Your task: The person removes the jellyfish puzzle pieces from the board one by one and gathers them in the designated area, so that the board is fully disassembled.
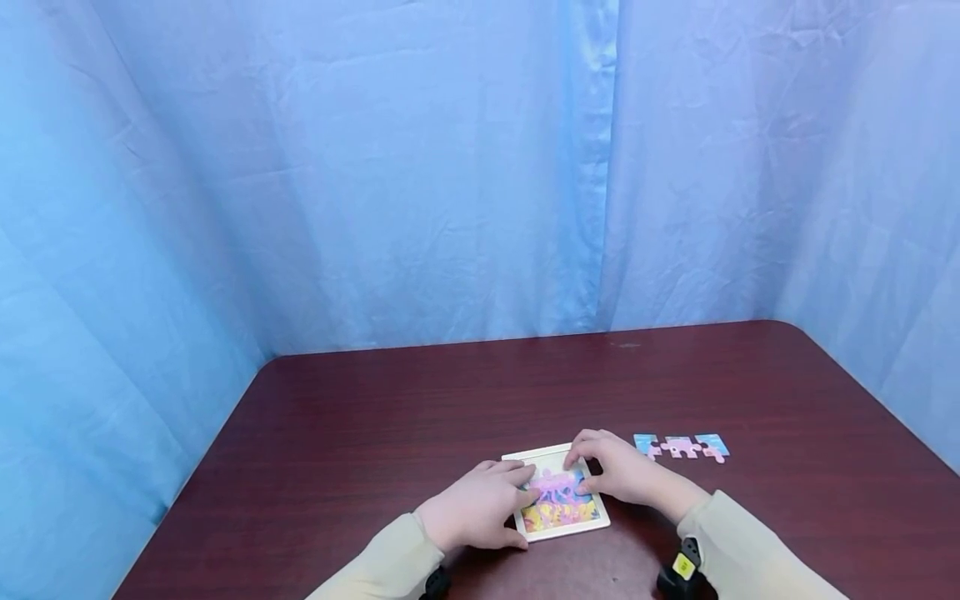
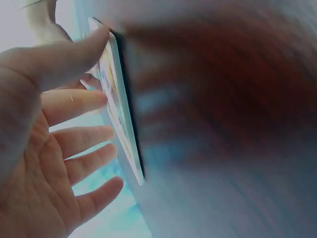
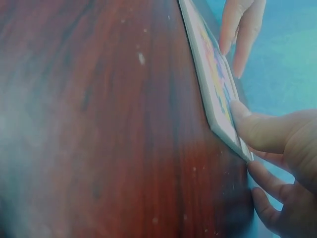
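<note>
A jigsaw puzzle tray (image 1: 566, 529) with a pale rim lies flat on the table. Pink, blue and yellow picture pieces (image 1: 555, 492) fill its lower part, while a pale bare strip shows along the top. My left hand (image 1: 480, 504) rests at the tray's left side, fingers extended over the rim and the thumb by the near left corner. At the right side, my right hand (image 1: 618, 471) touches the puzzle with its thumb on the picture and its other fingers around the far right corner. In the right wrist view, the thumb (image 3: 262, 131) lies against the puzzle's face.
Three loose jigsaw pieces, a left one (image 1: 645, 444), a middle one (image 1: 681, 447) and a right one (image 1: 712, 446), lie in a row beyond my right hand. The dark red table (image 1: 375, 417) has rounded far corners, with blue curtains (image 1: 450, 183) around it.
</note>
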Demonstrator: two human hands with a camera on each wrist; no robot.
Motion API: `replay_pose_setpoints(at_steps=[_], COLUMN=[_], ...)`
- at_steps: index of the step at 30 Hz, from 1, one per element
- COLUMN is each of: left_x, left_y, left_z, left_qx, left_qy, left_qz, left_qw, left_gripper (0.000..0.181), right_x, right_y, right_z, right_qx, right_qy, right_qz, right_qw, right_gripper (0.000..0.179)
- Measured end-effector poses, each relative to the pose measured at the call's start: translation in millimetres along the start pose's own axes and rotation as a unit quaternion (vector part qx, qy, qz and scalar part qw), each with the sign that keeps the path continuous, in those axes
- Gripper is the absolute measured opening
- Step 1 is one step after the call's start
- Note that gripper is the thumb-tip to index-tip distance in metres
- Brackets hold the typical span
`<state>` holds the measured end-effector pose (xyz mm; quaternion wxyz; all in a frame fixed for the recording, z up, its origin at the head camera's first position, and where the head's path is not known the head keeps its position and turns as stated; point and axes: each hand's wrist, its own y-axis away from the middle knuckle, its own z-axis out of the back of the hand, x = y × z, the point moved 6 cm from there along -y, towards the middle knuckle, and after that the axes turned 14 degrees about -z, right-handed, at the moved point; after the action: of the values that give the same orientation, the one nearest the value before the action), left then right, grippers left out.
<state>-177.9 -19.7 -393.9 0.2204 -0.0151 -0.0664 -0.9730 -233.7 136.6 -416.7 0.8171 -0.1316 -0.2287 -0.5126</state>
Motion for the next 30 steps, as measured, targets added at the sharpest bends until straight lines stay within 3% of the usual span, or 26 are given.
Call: replay_pose_setpoints(at_steps=[4,10,19,24,30], left_x=[-4.2,-5.0,-3.4,-4.4,-6.6], left_y=[-4.4,-7.4,-5.5,-5.2,-7.9], left_z=[-1.0,-4.6,-2.2,-3.7,-4.6], left_qx=[-0.008,-0.006,-0.017,-0.007,0.009], left_qy=[0.004,0.007,0.019,0.011,0.013], left_qz=[-0.012,-0.001,-0.018,-0.035,-0.024], left_qw=[0.9999,1.0,0.9995,0.9993,0.9996], left_gripper=[0.06,0.062,0.057,0.054,0.054], right_x=[1.8,4.3,7.3,5.6,3.7], right_y=[-0.6,-0.4,1.3,0.5,1.4], right_z=[-1.3,-3.2,-2.5,-2.1,0.1], right_qx=[-0.004,-0.006,-0.001,0.003,0.012], right_qy=[0.002,-0.006,-0.012,-0.014,-0.016], right_qz=[0.011,0.02,0.011,0.007,0.01], right_qw=[0.9999,0.9998,0.9999,0.9999,0.9997], right_gripper=[0.017,0.017,0.017,0.017,0.018])
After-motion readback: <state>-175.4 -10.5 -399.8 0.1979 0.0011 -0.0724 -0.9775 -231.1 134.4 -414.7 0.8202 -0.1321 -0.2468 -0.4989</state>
